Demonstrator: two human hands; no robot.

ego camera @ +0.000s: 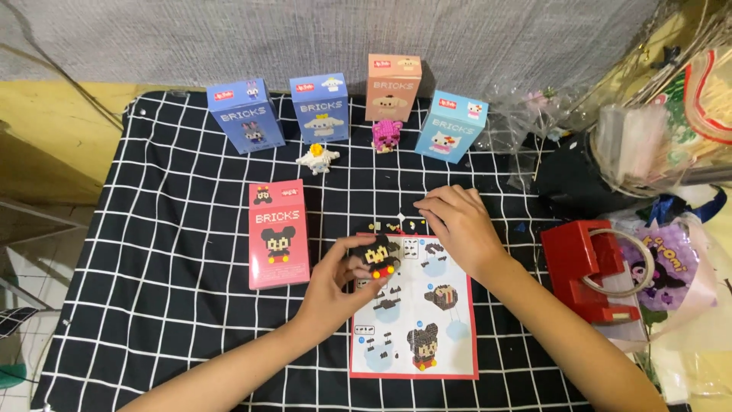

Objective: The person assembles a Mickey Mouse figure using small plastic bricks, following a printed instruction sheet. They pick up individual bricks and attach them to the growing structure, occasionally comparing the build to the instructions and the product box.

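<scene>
My left hand (335, 286) grips a small black brick figure (377, 256) with yellow and red parts, held just above the left edge of an instruction sheet (427, 336). My right hand (457, 225) rests palm down at the sheet's top, its fingertips on a few tiny loose bricks (396, 226) lying on the black checked cloth (175, 229). A pink box (278, 234) lies flat to the left of my left hand.
Along the back stand two blue boxes (245, 114) (319, 107), an orange-pink box (393, 86) and a light blue box (451, 126). A white brick figure (317, 159) and a pink one (386, 135) stand before them. A red holder (591, 267) and plastic bags sit at right.
</scene>
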